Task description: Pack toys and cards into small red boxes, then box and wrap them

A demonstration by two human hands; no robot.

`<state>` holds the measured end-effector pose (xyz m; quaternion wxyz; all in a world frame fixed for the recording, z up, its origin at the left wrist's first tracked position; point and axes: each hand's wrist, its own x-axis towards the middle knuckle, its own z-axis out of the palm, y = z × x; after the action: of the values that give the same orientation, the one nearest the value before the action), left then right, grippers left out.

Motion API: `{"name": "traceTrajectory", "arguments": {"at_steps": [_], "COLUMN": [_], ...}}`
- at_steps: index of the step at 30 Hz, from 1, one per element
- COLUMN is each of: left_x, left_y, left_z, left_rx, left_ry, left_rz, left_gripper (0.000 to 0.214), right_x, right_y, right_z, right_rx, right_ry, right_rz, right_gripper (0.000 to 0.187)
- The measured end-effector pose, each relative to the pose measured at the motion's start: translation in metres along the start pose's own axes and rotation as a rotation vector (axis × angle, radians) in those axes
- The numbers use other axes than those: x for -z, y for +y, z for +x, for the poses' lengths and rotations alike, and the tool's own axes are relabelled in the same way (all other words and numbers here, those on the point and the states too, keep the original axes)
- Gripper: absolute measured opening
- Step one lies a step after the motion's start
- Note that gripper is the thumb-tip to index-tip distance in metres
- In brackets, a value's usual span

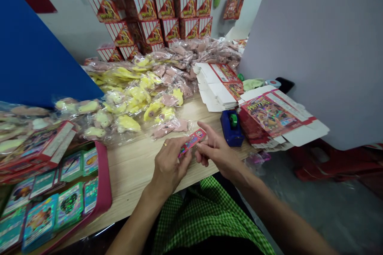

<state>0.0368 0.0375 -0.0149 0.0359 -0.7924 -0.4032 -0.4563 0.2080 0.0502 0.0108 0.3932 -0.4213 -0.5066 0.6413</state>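
My left hand (170, 161), with a ring on one finger, is closed around a small narrow red box (193, 142) with coloured print. The box is held tilted just above the table's front part. At the box's right end is my right hand (217, 149). Its index finger is stretched out past the box end, the thumb stands apart from it, and the other fingers are curled below. Whether the right fingers touch the box is hard to make out. Beyond the hands lies a bagged pink plush piece (170, 127), close to a blue tape dispenser (231, 128) with green tape.
Bagged yellow and pink plush pieces (134, 95) are heaped across the back. Stacked red boxes (166, 4) rise behind them. Flattened printed cartons (273, 113) lie at right. A pink-rimmed case (103, 175) of cards stands at left, beside a blue panel (38, 48).
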Motion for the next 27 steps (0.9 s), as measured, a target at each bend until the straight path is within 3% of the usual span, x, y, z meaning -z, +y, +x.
{"name": "traceTrajectory", "arguments": {"at_steps": [5,13,17,20,24,27], "left_x": [-0.002,-0.005,-0.003,-0.002,0.004,0.013], "left_y": [0.000,0.002,0.000,-0.004,-0.003,0.000], "left_z": [-0.004,-0.007,-0.005,-0.005,0.000,0.015], "left_rx": [0.057,0.037,-0.046,-0.061,-0.002,0.135], "left_ry": [0.045,0.108,0.028,-0.025,-0.062,-0.181], "left_rz": [0.035,0.059,0.055,0.040,-0.061,-0.215], "left_gripper": [0.027,0.036,0.031,0.026,0.023,0.017], "right_x": [-0.002,-0.004,-0.005,-0.004,-0.003,-0.005], "right_y": [-0.013,-0.004,0.007,0.013,0.020,0.024], "right_z": [-0.020,0.003,0.008,0.008,0.007,0.006], "right_rx": [0.159,0.120,0.087,0.039,0.057,0.065], "right_ry": [-0.054,-0.036,0.048,0.027,0.025,0.045], "right_rz": [-0.009,-0.016,-0.099,-0.018,0.127,0.169], "right_gripper": [0.085,0.077,0.076,0.085,0.099,0.101]}}
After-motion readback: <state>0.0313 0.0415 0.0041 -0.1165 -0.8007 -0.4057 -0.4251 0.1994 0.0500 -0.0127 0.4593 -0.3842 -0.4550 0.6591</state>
